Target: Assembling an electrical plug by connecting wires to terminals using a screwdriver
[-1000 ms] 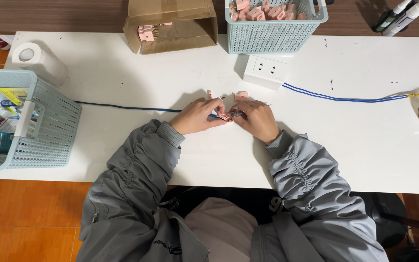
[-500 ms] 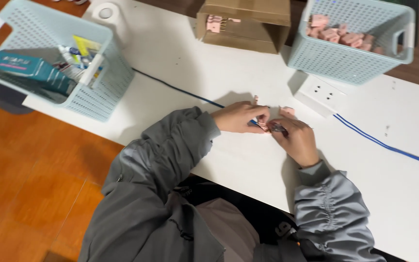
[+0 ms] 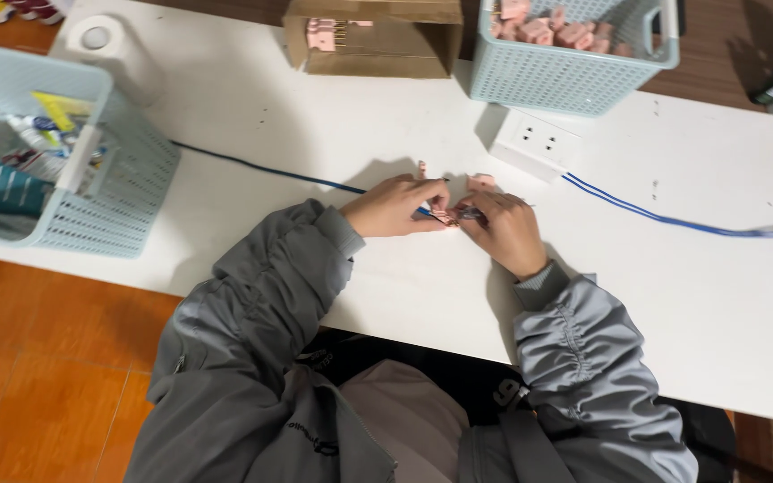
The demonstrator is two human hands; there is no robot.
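A small pink connector (image 3: pixel 446 216) is pinched at the middle of the white table (image 3: pixel 700 313) between both hands. The left hand (image 3: pixel 395 207) is curled shut around it and the end of a blue cable (image 3: pixel 252 165), which runs off toward ten o'clock. The right hand (image 3: pixel 505 231) is closed on the connector's other side.

At one o'clock, a pale blue basket (image 3: pixel 574 76) is filled with pink connectors. At twelve, an open cardboard box (image 3: pixel 373 40) holds a few pink pieces. At nine, a second pale blue basket (image 3: pixel 109 188) contains tubes and a teal box. A white socket block (image 3: pixel 537 143) lies just beyond the hands.
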